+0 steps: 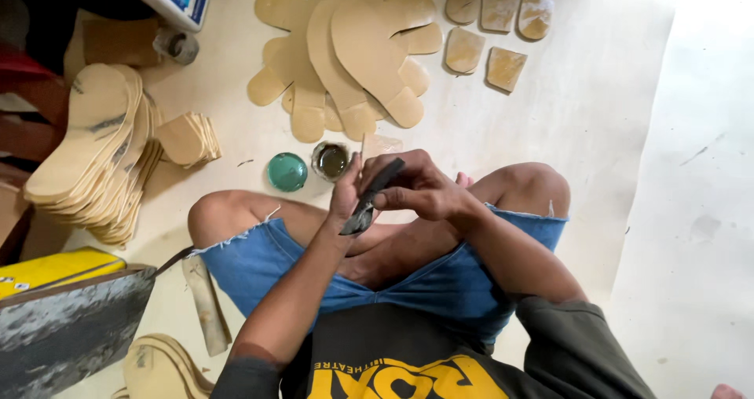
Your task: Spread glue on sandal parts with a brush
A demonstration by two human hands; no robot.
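Note:
I sit cross-legged on the floor in blue denim shorts. My left hand (345, 191) and my right hand (416, 185) meet above my lap, both closed on a thin dark strip (369, 199) that slants from upper right to lower left. A thin stick rises between my fingers toward an open small jar of glue (331, 160). The jar's green lid (287, 172) lies beside it on the floor.
Tan shoe insoles (353, 53) are fanned out ahead of me. Several tan heel pieces (487, 30) lie at the upper right. A tall stack of insoles (94, 148) stands at the left with a smaller pile (188, 138). A yellow and grey box (63, 305) sits at the lower left.

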